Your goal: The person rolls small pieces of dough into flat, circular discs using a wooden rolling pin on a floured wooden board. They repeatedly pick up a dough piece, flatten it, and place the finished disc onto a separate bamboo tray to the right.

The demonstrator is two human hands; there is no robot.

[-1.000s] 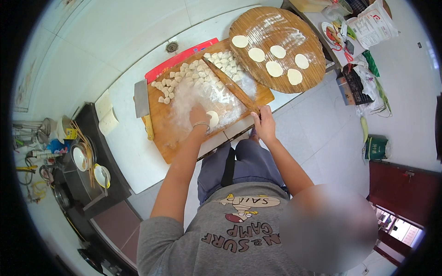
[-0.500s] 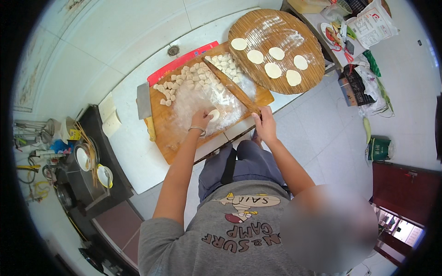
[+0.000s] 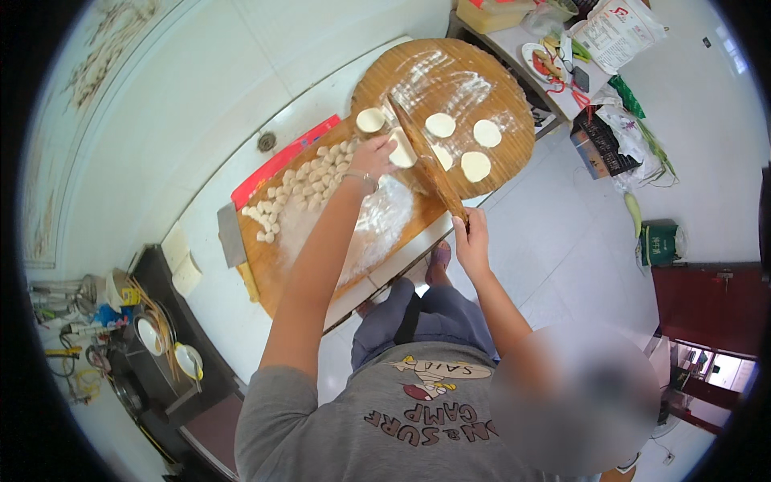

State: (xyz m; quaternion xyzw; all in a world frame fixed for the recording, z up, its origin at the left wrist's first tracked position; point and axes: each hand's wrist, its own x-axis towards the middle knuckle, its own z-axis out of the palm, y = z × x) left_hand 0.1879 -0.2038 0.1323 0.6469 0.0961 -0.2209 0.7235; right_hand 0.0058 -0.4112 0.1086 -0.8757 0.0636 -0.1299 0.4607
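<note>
My left hand (image 3: 374,157) reaches to the near left edge of a round wooden board (image 3: 418,68), its fingers pinching a flat white dough wrapper (image 3: 403,150). My right hand (image 3: 473,234) is closed round the near end of a wooden rolling pin (image 3: 426,157). The pin slants up and away across the round board's left part, just right of the held wrapper. Several round wrappers (image 3: 440,124) lie on that board, one partly hidden by the pin. Small lumps of dough (image 3: 313,183) cover the far side of a floured rectangular cutting board (image 3: 261,277).
A cleaver (image 3: 231,238) lies along the cutting board's left edge. Behind the board is a red flat box (image 3: 281,165). At far right, a side table holds a plate of vegetables (image 3: 543,64) and a white sack (image 3: 620,34). Bowls (image 3: 189,361) stand on the dark counter at left.
My left hand has carried the wrapper from the floured cutting board up and right to the round board. The rolling pin now reaches over the round board. The view has shifted slightly.
</note>
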